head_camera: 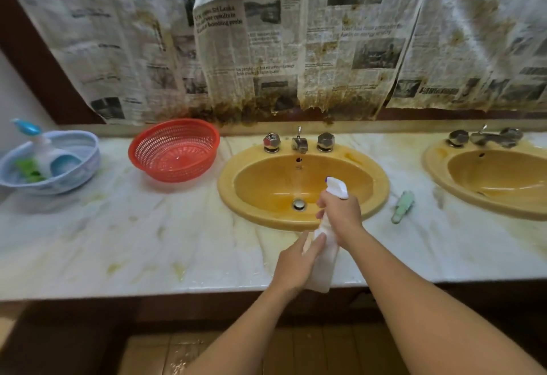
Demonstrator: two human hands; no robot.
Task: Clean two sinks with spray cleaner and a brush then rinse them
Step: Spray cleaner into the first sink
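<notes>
At the front rim of the mustard-yellow oval ceramic sink (228, 194), the right hand (342, 216) grips the neck of the white plastic spray bottle (325, 259) and the left hand (294, 263) curls round its base, apparently steadying its aim into the bowl, while the pale green brush (403, 206) lies just right of that sink, ready for scrubbing.

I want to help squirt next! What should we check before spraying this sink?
1. White plastic spray bottle held firmly: ok, right hand grips its neck, left hand holds its body.
2. Nozzle pointed into the near yellow oval sink: ok.
3. Pale green brush ready: ok, lying on the marble counter between the sinks.
4. Chrome tap off: ok, no water running.
5. Cleaner left inside: cannot tell.
</notes>
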